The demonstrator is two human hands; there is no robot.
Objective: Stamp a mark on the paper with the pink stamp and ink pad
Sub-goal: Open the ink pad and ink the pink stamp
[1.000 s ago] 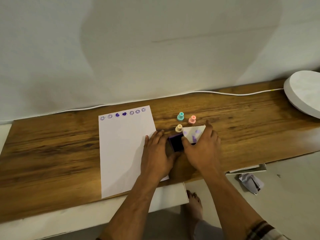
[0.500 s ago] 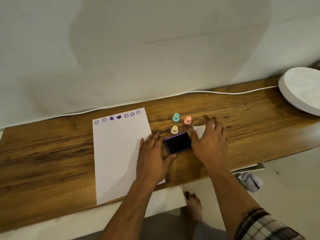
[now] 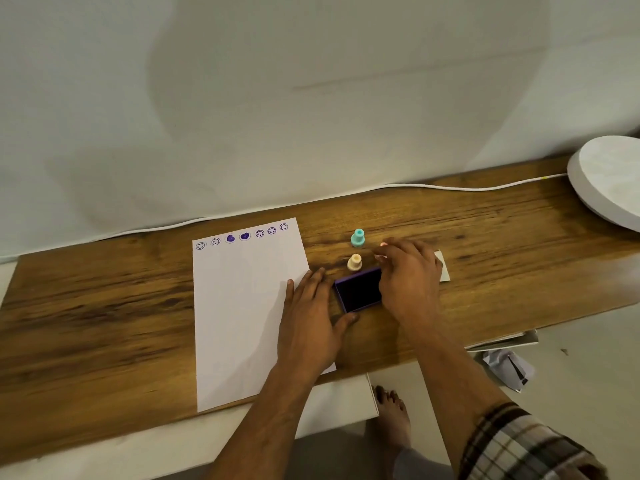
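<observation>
The white paper (image 3: 242, 306) lies on the wooden table (image 3: 104, 306), with a row of purple stamped marks along its far edge. The open purple ink pad (image 3: 358, 291) sits just right of the paper. My left hand (image 3: 308, 323) rests flat on the paper's right edge, thumb by the pad's near corner. My right hand (image 3: 408, 275) reaches over the pad's far right side. Its fingertips close around the pink stamp (image 3: 382, 244), of which only a pink sliver shows.
A teal stamp (image 3: 357, 237) and a cream stamp (image 3: 354, 262) stand upright just beyond the pad. The pad's white lid (image 3: 444, 268) lies under my right hand. A white round object (image 3: 613, 181) sits far right, and a white cable (image 3: 450, 187) runs along the back edge.
My right hand lifted the lid off the ink pad, laid it down to the right, then moved left onto the pink stamp. My left hand stayed on the paper.
</observation>
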